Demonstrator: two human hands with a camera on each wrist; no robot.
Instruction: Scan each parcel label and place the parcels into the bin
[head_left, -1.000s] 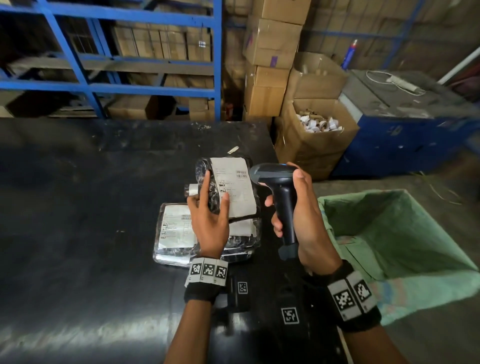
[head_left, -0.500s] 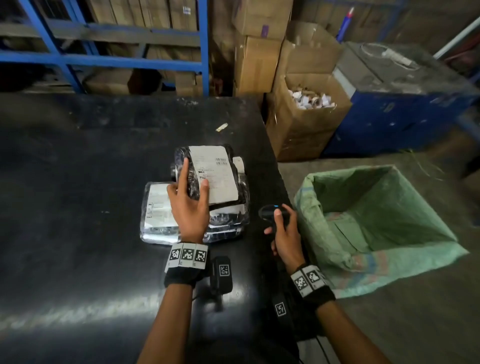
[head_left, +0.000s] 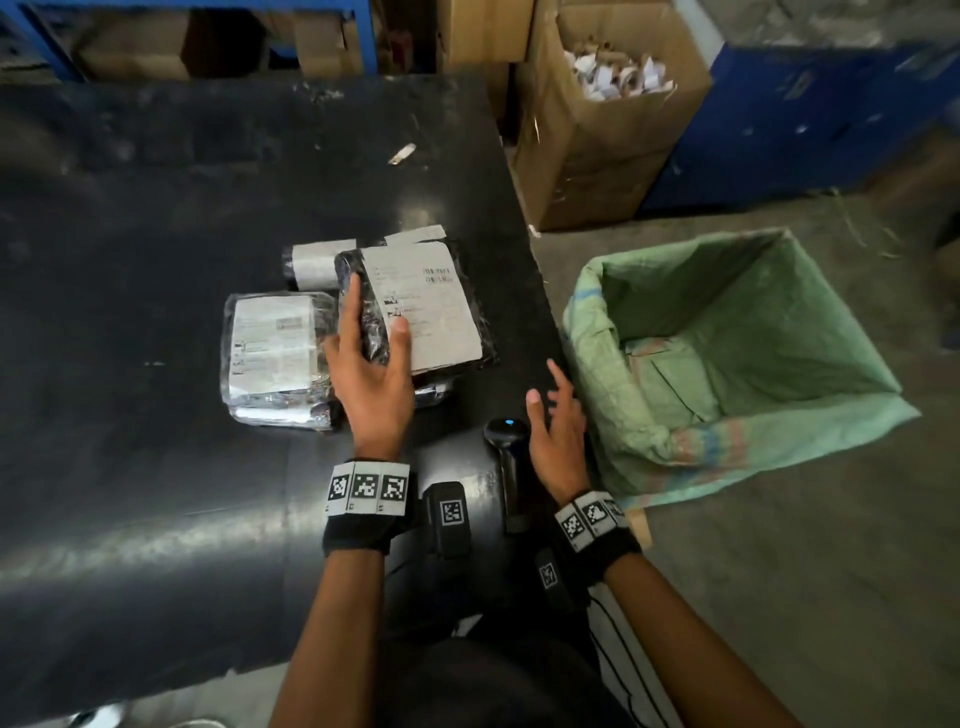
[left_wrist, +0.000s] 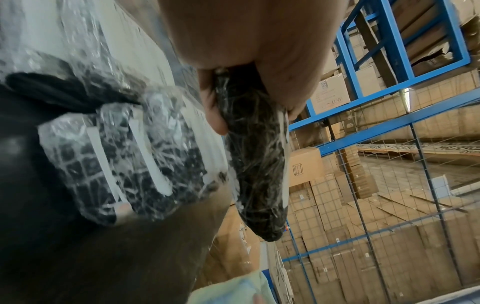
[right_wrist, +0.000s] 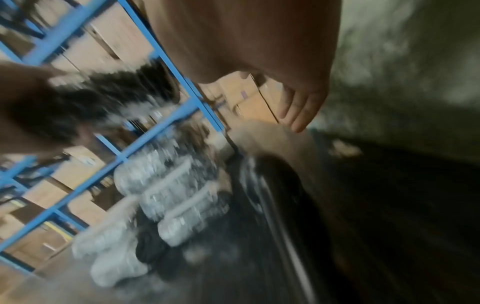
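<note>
While the left hand (head_left: 375, 384) pinches the parcel (head_left: 415, 306) label-up, ready for the bin (head_left: 727, 332), the scanner (head_left: 506, 457) lies on the table (head_left: 130, 364). The right hand (head_left: 558, 441) hovers beside it, fingers spread, holding nothing.

Stock as I see it from the head view:
- Parcels, black wrap with white labels — three I can count: one in my left hand (head_left: 371, 382), parcel (head_left: 415, 306); one flat at the left (head_left: 272, 353); one behind (head_left: 317, 265).
- Scanner (head_left: 506, 441) — one.
- Green-lined bin (head_left: 727, 364) — one.
- Open carton of scraps (head_left: 597, 156) — one.
- My right hand (head_left: 556, 431) — one, empty.
</note>
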